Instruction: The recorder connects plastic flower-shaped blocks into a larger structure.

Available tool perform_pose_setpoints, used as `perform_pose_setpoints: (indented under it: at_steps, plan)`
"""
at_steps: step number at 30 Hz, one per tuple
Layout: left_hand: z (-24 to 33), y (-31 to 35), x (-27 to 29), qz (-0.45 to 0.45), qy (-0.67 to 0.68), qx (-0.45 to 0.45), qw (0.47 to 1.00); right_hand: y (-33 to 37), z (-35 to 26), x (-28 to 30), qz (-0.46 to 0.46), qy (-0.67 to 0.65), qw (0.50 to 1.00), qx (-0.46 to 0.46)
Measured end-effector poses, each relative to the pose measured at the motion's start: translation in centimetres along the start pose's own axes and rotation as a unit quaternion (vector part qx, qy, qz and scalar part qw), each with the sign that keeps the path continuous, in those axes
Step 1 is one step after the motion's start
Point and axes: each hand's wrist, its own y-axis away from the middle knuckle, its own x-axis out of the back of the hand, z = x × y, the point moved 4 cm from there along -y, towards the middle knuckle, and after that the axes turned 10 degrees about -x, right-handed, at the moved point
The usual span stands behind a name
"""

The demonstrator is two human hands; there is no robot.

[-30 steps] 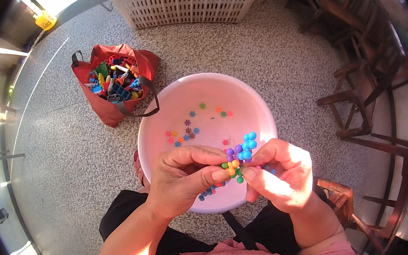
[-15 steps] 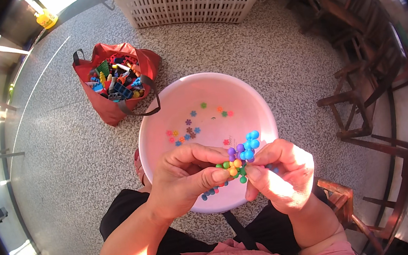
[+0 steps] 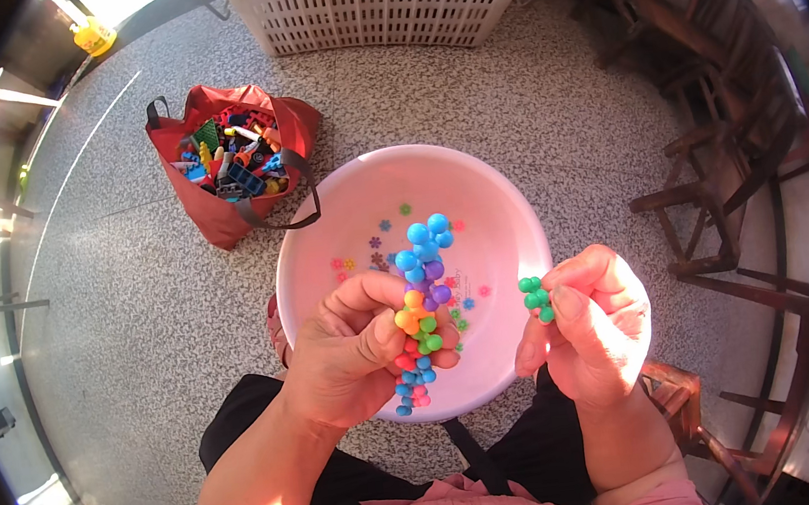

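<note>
Left grip (image 3: 339, 365) pinches a multicoloured chain of knobbed plastic pieces (image 3: 441, 293) over the pink basin (image 3: 484, 205); right grip (image 3: 596, 335) pinches a green knobbed piece (image 3: 536, 298) near the basin's right rim, apart from the chain. Beyond sits a red bag (image 3: 221, 216) of toys.

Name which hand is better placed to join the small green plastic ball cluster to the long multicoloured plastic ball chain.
Likely the right hand: its fingers pinch the green cluster, exposed toward the left hand, which holds the chain.
</note>
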Motion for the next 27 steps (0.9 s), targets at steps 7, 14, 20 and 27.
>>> perform_pose_setpoints:
  at_steps: [7, 14, 20, 27]
  plan:
    - [-1.1, 0.5, -0.4, -0.012, 0.006, 0.079, 0.997, 0.5, 0.4, -0.3, -0.044, 0.152, 0.985, 0.070]
    - [-1.8, 0.6, -0.5, -0.032, 0.027, 0.102, 0.994, 0.8, -0.2, 0.0, -0.078, 0.262, 0.950, 0.149]
    - [-1.8, 0.5, -0.5, 0.007, 0.013, 0.082, 0.997, 1.2, 0.0, -0.1, -0.062, 0.234, 0.964, 0.109]
    - [-1.1, 0.0, -0.7, 0.020, -0.021, 0.005, 1.000, 1.1, -0.3, -1.0, -0.091, 0.303, 0.932, 0.180]
